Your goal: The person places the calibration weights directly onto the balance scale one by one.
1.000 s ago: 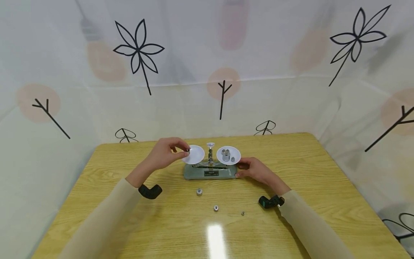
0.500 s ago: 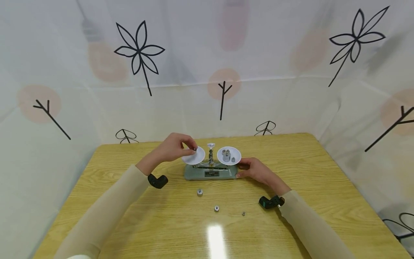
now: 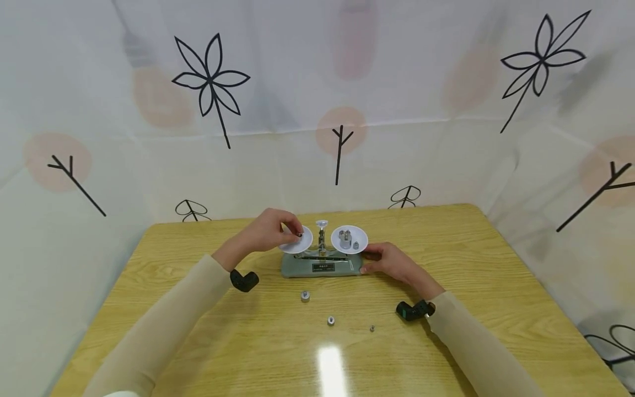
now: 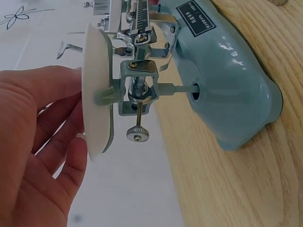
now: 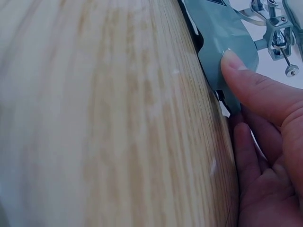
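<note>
A balance scale with a grey-green base (image 3: 300, 268) stands at the back of the table. My left hand (image 3: 270, 229) pinches a small metal weight (image 3: 300, 235) low over the left white pan (image 3: 306, 241); whether the weight touches the pan cannot be told. In the left wrist view the pan (image 4: 97, 127) hides the weight and fingertips. The right pan (image 3: 362, 236) bears several metal weights (image 3: 345, 241). My right hand (image 3: 392, 262) grips the base's right end, its thumb (image 5: 246, 78) on the casing and other fingers lower at the end.
Three loose metal weights lie in front of the scale: a larger one (image 3: 305, 296), a medium one (image 3: 331, 321) and a tiny one (image 3: 372, 328). A patterned cloth (image 3: 278, 165) hangs behind the wooden table (image 3: 238, 342).
My left hand has moved right, from the left pan's outer edge to over its middle, then slightly down with the weight. My right hand has stayed at the base.
</note>
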Available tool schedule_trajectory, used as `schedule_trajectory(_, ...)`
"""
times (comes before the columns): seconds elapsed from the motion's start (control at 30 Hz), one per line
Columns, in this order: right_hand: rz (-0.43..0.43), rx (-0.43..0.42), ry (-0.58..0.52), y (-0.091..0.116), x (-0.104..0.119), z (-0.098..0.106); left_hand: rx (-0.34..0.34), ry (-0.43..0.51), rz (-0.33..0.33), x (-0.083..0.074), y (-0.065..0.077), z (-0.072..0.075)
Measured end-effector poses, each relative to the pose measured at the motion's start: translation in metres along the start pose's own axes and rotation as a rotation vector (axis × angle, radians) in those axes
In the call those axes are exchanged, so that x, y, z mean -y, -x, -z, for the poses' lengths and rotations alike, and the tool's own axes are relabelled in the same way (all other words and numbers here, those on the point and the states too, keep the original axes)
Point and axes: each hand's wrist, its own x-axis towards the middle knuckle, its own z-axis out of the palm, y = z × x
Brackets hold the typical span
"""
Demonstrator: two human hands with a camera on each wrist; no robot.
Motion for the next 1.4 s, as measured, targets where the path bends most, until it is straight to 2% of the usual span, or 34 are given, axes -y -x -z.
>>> schedule_trajectory(0.43,-0.006,0.011,0.000,0.001,0.000,0.002,0.009,0.026,-0.004,0.002,0.000,-0.003)
schedule_trajectory(0.63,-0.013,0.006,0.003,0.001,0.000,0.002,-0.035,0.027,-0.031,0.004,0.005,-0.001)
schedule_trajectory(0.83,-0.018,0.008,-0.008,0.001,0.000,0.001,-0.090,-0.021,-0.073,0.010,0.013,0.001)
schedule_trajectory(1.17,-0.025,0.009,-0.023,0.003,0.002,0.002,-0.132,-0.015,-0.038,0.011,0.030,0.005)
schedule_trajectory(1.4,-0.026,0.014,-0.013,0.002,0.001,0.001,-0.175,0.004,-0.028,0.014,0.048,0.009)
